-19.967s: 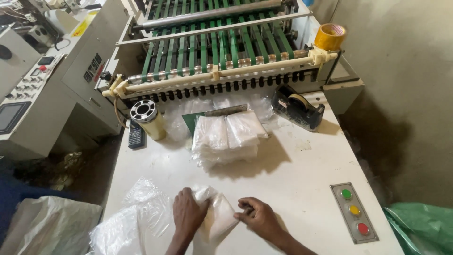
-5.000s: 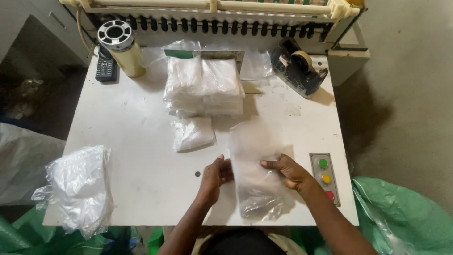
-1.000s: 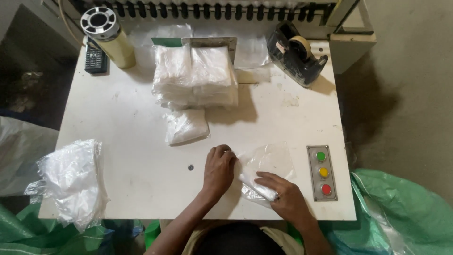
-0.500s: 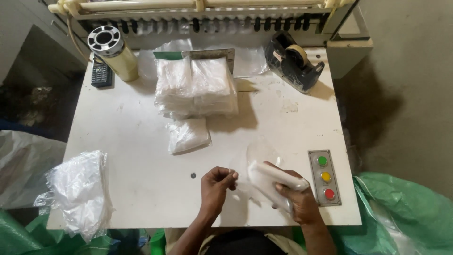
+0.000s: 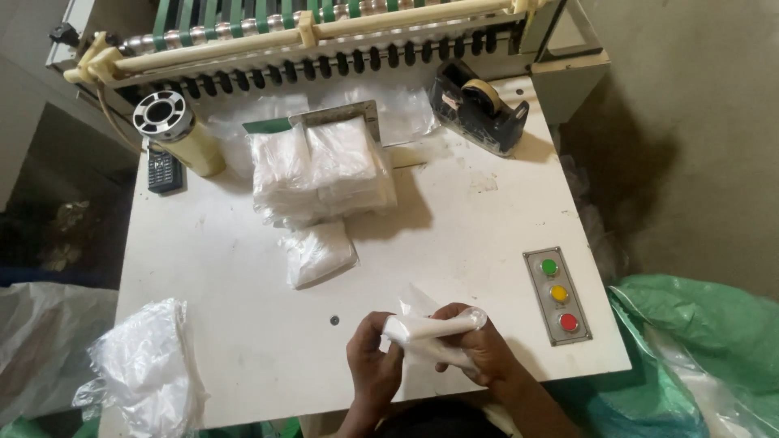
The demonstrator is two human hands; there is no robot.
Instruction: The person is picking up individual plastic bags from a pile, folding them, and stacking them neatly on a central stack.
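Both my hands grip a rolled-up bundle of clear plastic bags (image 5: 428, 331) just above the near edge of the white table (image 5: 454, 235). My left hand (image 5: 372, 357) pinches the bundle's left end. My right hand (image 5: 479, 350) wraps around its right side from below. A tall stack of folded plastic bags (image 5: 320, 170) lies at the middle back of the table. One small folded packet (image 5: 318, 253) rests just in front of that stack.
A tape dispenser (image 5: 477, 105) stands at the back right, and a cream spool (image 5: 174, 130) with a black remote (image 5: 164, 170) at the back left. A three-button panel (image 5: 557, 294) sits near the right edge. Crumpled plastic (image 5: 146, 373) hangs off the front left corner. Green sacks (image 5: 698, 349) lie on the right.
The flat bag that my hands pressed on the table is now rolled into a bundle and lifted off the surface between both hands.
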